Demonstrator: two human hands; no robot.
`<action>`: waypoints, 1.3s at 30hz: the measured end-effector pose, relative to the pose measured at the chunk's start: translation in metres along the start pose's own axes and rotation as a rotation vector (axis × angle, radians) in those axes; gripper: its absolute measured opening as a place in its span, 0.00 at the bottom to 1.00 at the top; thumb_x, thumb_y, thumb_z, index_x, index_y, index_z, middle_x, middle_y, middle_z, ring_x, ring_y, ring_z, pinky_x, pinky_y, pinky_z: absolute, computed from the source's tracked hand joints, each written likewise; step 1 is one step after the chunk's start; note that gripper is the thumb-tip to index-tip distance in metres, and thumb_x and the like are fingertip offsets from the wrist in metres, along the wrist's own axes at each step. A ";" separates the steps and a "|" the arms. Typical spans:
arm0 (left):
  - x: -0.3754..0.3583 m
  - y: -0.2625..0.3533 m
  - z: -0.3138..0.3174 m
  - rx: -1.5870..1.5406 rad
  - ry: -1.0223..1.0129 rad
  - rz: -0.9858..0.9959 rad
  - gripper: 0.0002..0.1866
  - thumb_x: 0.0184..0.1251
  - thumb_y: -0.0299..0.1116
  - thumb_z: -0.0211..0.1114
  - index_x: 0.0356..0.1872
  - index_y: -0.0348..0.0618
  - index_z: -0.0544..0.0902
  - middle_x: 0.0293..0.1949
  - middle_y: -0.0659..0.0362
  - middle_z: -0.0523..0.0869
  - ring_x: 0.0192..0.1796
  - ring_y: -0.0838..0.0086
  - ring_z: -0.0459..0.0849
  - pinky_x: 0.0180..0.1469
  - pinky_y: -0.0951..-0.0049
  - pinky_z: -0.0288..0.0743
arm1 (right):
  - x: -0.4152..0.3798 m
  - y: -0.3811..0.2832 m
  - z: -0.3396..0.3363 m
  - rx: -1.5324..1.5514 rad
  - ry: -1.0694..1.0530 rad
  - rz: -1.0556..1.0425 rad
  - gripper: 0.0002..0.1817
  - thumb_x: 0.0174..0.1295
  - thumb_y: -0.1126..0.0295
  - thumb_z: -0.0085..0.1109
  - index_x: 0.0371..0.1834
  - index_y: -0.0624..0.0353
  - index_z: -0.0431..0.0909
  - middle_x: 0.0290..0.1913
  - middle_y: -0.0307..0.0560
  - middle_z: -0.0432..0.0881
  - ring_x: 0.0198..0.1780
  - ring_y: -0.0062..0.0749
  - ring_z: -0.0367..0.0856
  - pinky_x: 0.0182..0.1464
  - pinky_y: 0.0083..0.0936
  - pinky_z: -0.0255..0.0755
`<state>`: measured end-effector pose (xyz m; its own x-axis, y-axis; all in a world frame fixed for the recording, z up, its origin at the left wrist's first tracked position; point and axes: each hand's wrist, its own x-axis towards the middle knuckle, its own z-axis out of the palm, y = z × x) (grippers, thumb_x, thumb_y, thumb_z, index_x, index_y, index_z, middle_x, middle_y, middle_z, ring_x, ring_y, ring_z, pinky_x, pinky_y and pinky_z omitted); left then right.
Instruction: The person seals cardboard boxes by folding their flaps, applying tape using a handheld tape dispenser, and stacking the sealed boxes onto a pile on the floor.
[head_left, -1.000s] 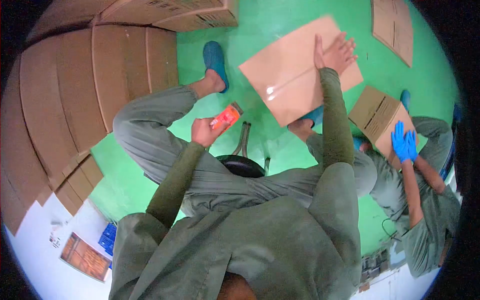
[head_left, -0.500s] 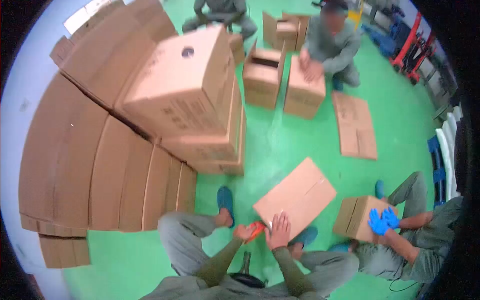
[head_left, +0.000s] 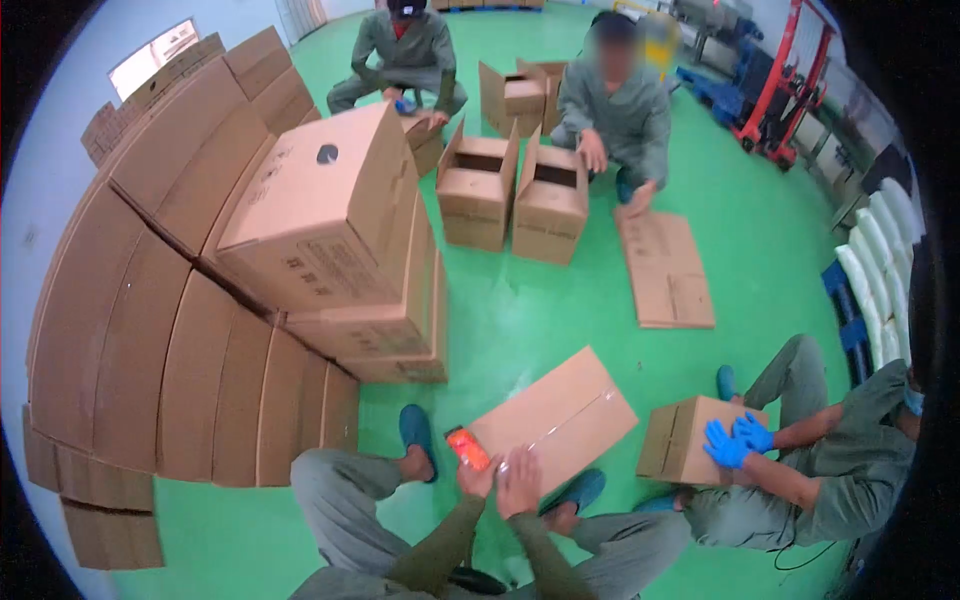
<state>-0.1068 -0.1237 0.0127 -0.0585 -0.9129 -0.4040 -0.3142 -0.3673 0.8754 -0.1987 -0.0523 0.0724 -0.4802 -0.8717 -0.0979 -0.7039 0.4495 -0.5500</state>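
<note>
A closed cardboard box (head_left: 560, 410) lies on the floor between my feet, with a shiny strip of clear tape along its top seam. My left hand (head_left: 476, 480) is closed around an orange tape dispenser (head_left: 467, 449) at the near left edge of the box. Beside it, my right hand (head_left: 519, 484) lies with fingers stretched out over the near end of the box, where the tape strip runs under or next to them. The finger ends are partly blurred.
Large cartons (head_left: 310, 190) are stacked at left. A co-worker's blue-gloved hands (head_left: 735, 440) rest on a smaller box (head_left: 690, 435) at right. Ahead, people sit by open boxes (head_left: 550, 205) and a flattened carton (head_left: 668, 270). A red pallet jack (head_left: 785, 85) stands far right.
My left hand has lifted the dispenser and turned it onto the box's left edge. My right hand has slid toward the near end. The co-worker ahead reaches toward the flattened carton; their box is now open.
</note>
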 end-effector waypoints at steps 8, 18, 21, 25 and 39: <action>-0.007 0.046 -0.007 0.091 0.027 0.005 0.31 0.49 0.46 0.85 0.49 0.38 0.82 0.43 0.58 0.91 0.43 0.71 0.89 0.49 0.66 0.82 | 0.182 0.133 -0.065 -0.470 0.394 0.207 0.46 0.70 0.41 0.49 0.81 0.64 0.52 0.81 0.62 0.53 0.81 0.52 0.50 0.81 0.48 0.41; -0.009 0.026 -0.030 0.381 -0.058 0.016 0.32 0.50 0.57 0.80 0.41 0.35 0.85 0.35 0.49 0.91 0.37 0.61 0.90 0.41 0.57 0.82 | 0.126 0.155 -0.118 -0.117 0.249 0.708 0.51 0.60 0.23 0.47 0.49 0.72 0.83 0.49 0.74 0.83 0.55 0.63 0.82 0.57 0.55 0.72; -0.022 0.012 -0.037 0.332 0.035 0.169 0.31 0.52 0.58 0.79 0.38 0.35 0.85 0.34 0.49 0.90 0.37 0.60 0.89 0.43 0.57 0.81 | 0.096 0.174 -0.097 -0.109 0.432 0.689 0.52 0.59 0.23 0.47 0.50 0.72 0.83 0.51 0.74 0.82 0.56 0.64 0.81 0.58 0.56 0.71; -0.044 0.030 -0.078 0.099 -0.027 0.147 0.28 0.60 0.54 0.76 0.43 0.36 0.84 0.35 0.52 0.90 0.37 0.67 0.89 0.43 0.63 0.81 | 0.066 0.098 -0.174 0.007 0.441 0.649 0.45 0.64 0.31 0.51 0.48 0.74 0.82 0.49 0.69 0.84 0.54 0.61 0.82 0.58 0.48 0.74; -0.166 0.282 -0.158 -0.843 0.311 0.789 0.11 0.71 0.26 0.66 0.49 0.38 0.77 0.38 0.62 0.83 0.38 0.77 0.82 0.41 0.72 0.78 | 0.258 -0.116 -0.455 0.880 0.897 -0.476 0.48 0.60 0.36 0.62 0.62 0.76 0.67 0.61 0.66 0.75 0.62 0.50 0.74 0.65 0.40 0.66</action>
<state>-0.0358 -0.1035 0.3683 0.3121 -0.9004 0.3032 0.4329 0.4189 0.7982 -0.4794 -0.2402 0.4884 -0.6977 -0.3266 0.6376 -0.4918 -0.4287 -0.7579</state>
